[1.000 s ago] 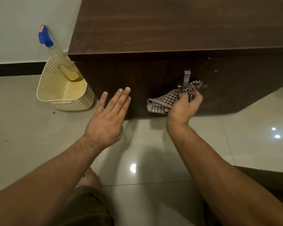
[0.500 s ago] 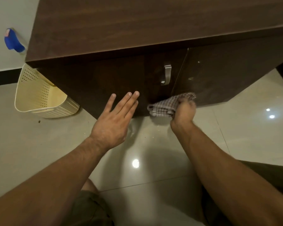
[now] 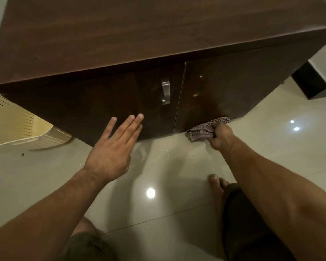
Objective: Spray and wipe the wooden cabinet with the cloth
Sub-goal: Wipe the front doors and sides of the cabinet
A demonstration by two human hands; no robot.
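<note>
the right hand [image 3: 221, 137] grips the checked cloth [image 3: 205, 129], which bunches out to the hand's left against the bottom edge of the wooden cabinet [image 3: 120, 44], below and right of the metal handle [image 3: 166, 92]. the left hand [image 3: 111, 153] is flat, fingers straight, fingertips at the door left of the handle.

I see glossy dark wood on the cabinet [image 3: 102, 102]; its handle [image 3: 165, 93] brushed metal; woven checked cloth [image 3: 199, 131] at its foot; floor tiles [image 3: 177, 166] polished
</note>
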